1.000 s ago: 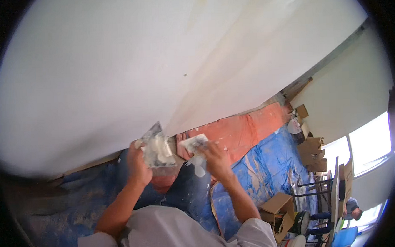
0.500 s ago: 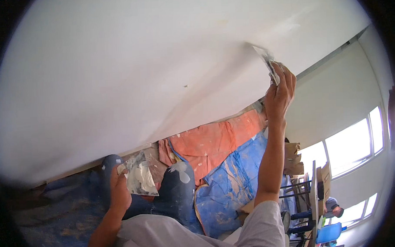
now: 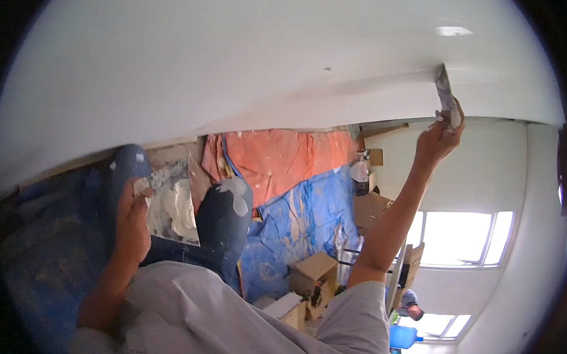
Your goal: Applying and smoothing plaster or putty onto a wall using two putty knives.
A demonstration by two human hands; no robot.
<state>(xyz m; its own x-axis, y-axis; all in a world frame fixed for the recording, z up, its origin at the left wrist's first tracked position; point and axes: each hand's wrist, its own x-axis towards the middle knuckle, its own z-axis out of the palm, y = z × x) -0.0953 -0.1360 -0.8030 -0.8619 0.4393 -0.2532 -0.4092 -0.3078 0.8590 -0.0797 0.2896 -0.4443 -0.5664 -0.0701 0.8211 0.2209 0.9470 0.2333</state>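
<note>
My right hand (image 3: 438,141) is stretched out to the upper right, closed around a putty knife (image 3: 445,90). Its wide blade meets the white wall (image 3: 242,72), and pale filler clings to the blade and fingers. Low on the left, my left hand (image 3: 133,223) grips the edge of a flat metal plate (image 3: 163,228) in front of my knees. A thick heap of white putty (image 3: 183,208) lies on that plate, with grey smears around it. A small dark speck (image 3: 328,69) and a shiny patch (image 3: 453,31) show on the wall.
An orange sheet (image 3: 289,161) and a blue tarp (image 3: 297,211) cover the floor along the wall. Cardboard boxes (image 3: 315,272) stand to the right. Beyond them are a person (image 3: 410,305), a blue container (image 3: 401,336) and bright windows (image 3: 457,236).
My right hand and the putty knife have moved right along the wall. My view has turned, so the wall speck, knees and floor sheets appear shifted. The putty plate stays in my left hand.
</note>
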